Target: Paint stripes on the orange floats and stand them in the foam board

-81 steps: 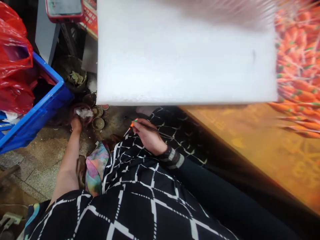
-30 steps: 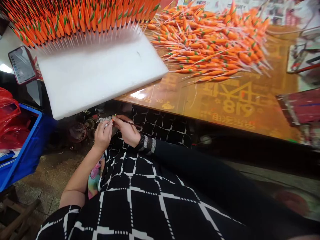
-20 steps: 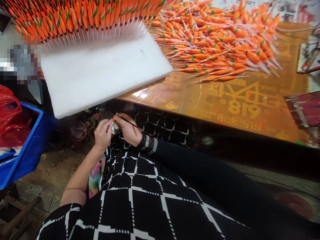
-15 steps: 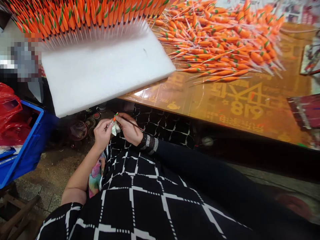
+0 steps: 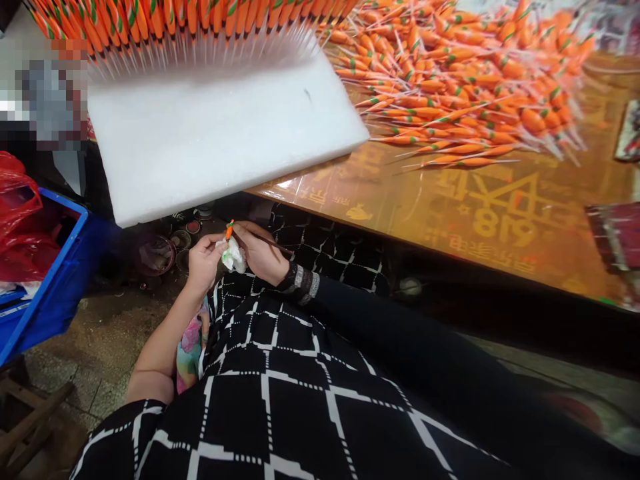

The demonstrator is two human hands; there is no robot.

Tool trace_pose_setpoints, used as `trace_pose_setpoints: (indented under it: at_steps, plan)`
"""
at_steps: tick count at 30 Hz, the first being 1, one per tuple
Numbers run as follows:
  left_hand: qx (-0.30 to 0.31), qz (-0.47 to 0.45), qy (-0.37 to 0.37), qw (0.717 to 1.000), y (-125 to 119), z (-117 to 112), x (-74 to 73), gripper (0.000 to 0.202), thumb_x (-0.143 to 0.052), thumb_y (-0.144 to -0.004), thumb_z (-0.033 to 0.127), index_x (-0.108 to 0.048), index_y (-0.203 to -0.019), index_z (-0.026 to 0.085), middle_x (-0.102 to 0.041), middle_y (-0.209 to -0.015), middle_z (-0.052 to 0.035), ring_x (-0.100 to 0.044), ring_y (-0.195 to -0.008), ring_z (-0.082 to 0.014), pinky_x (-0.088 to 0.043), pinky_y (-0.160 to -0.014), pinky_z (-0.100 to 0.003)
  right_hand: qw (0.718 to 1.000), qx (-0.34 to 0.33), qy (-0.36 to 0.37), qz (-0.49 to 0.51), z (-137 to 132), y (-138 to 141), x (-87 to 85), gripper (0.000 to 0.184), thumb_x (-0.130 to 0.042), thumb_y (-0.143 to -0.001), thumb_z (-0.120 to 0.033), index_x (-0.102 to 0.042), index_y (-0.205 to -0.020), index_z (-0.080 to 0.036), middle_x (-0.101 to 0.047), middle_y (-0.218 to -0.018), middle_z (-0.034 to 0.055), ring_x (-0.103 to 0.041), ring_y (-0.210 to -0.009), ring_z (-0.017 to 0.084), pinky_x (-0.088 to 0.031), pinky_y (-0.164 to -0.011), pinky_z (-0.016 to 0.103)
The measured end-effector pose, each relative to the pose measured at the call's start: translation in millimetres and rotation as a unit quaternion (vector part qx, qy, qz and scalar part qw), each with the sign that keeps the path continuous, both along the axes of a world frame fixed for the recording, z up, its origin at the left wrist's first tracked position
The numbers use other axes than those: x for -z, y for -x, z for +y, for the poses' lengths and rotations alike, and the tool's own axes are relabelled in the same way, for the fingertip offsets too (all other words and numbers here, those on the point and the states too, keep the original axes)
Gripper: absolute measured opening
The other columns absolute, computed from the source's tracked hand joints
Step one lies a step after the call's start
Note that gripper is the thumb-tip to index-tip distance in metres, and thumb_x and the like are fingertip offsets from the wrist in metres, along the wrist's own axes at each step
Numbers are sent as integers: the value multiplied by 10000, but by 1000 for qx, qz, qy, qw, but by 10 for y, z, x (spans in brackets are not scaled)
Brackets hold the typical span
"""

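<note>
My left hand point(image 5: 203, 261) is closed, pinching a small orange fishing float point(image 5: 229, 231) with a green band. The float stands tilted between my two hands, over my lap. In my right hand point(image 5: 267, 255) lies a thin dark-handled paintbrush point(image 5: 286, 251), its handle passing back across the hand; its tip is hard to make out. A crumpled white tissue point(image 5: 235, 259) with green stains sits just under the float, between both hands. Which fingers grip the tissue cannot be told.
A white foam block point(image 5: 225, 133) overhangs the table's front edge, with rows of orange floats point(image 5: 200, 23) standing in it. Loose floats point(image 5: 450, 100) are heaped on the brown table point(image 5: 400, 207). A blue crate point(image 5: 65, 267) with red bags stands left; small paint pots point(image 5: 180, 240) sit low beyond my hands.
The view has shifted slightly, so the table things appear farther right. My right fingers have drawn a little away from the float, and more of the float and tissue shows.
</note>
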State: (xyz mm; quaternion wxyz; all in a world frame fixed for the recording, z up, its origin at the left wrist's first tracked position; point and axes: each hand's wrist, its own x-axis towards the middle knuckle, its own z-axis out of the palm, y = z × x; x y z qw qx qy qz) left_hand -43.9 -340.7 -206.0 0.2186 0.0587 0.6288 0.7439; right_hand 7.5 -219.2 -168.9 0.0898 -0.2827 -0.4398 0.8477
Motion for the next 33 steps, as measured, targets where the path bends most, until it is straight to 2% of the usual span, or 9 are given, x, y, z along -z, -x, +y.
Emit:
trace_pose_setpoints:
  at_steps: [4,8,12,15,17,19,25,29,33]
  plan:
    - [-10,38,30,999,37,-21,36,273,-807,-735,361,-736,-909,164,-761,-881,-42,-689,-797,-153,-555,-775,-283,1000,-5,-11,13,28,4,22,481,-821,-691,-674,-711,-873,-242,-707,-828,15,-664,-801,180,-531,-752,327]
    - [4,134,96,986,54,-74,49,214,-719,-833,345,-723,-956,171,-751,-917,-51,-691,-827,-165,-558,-804,-305,999,13,-42,-19,-2,-14,46,415,-867,-662,-580,-712,-846,-242,-692,-806,-5,-626,-745,153,-497,-698,302]
    - [10,327,208,922,33,-93,13,160,-602,-932,288,-711,-985,185,-728,-979,-78,-685,-942,-186,-549,-870,-325,996,26,-78,-38,-43,-8,43,370,-890,-617,-505,-681,-763,-237,-642,-726,-35,-552,-676,125,-437,-631,268]
    - [21,428,249,869,-2,-66,-8,220,-484,-997,257,-692,-1025,191,-710,-1016,-94,-677,-987,-186,-545,-914,-334,995,37,-85,-47,-42,4,37,378,-885,-606,-499,-640,-722,-236,-599,-674,-49,-508,-638,119,-406,-609,268]
    - [35,460,259,849,-22,-46,-16,254,-438,-1019,250,-683,-1046,187,-700,-1021,-98,-674,-987,-184,-545,-917,-333,995,41,-79,-46,-30,6,38,380,-881,-603,-490,-619,-703,-234,-588,-670,-52,-493,-626,113,-394,-608,270]
    - [41,470,258,843,-31,-36,-33,256,-432,-1026,249,-678,-1053,183,-695,-1009,-95,-672,-973,-182,-548,-902,-327,996,40,-62,-40,-15,1,38,382,-883,-594,-479,-606,-689,-234,-591,-681,-52,-493,-629,111,-390,-610,271]
    - [63,415,225,879,17,-70,-150,175,-552,-974,245,-696,-1054,189,-721,-1017,-83,-679,-968,-185,-546,-881,-313,999,22,-32,-29,10,-22,23,372,-883,-597,-491,-623,-704,-248,-594,-691,-48,-490,-640,121,-381,-588,269]
    - [88,318,189,925,74,-102,-184,142,-647,-905,262,-727,-998,190,-739,-978,-66,-688,-912,-181,-547,-834,-303,999,11,-25,-25,14,-28,7,378,-890,-594,-520,-653,-727,-256,-649,-766,-37,-550,-705,140,-419,-618,278]
    - [111,192,112,969,98,-125,-121,186,-699,-854,287,-740,-995,172,-743,-962,-67,-693,-852,-173,-548,-789,-293,1000,-14,-8,-22,13,-16,0,406,-908,-579,-546,-692,-771,-262,-686,-827,-22,-600,-764,158,-465,-674,297]
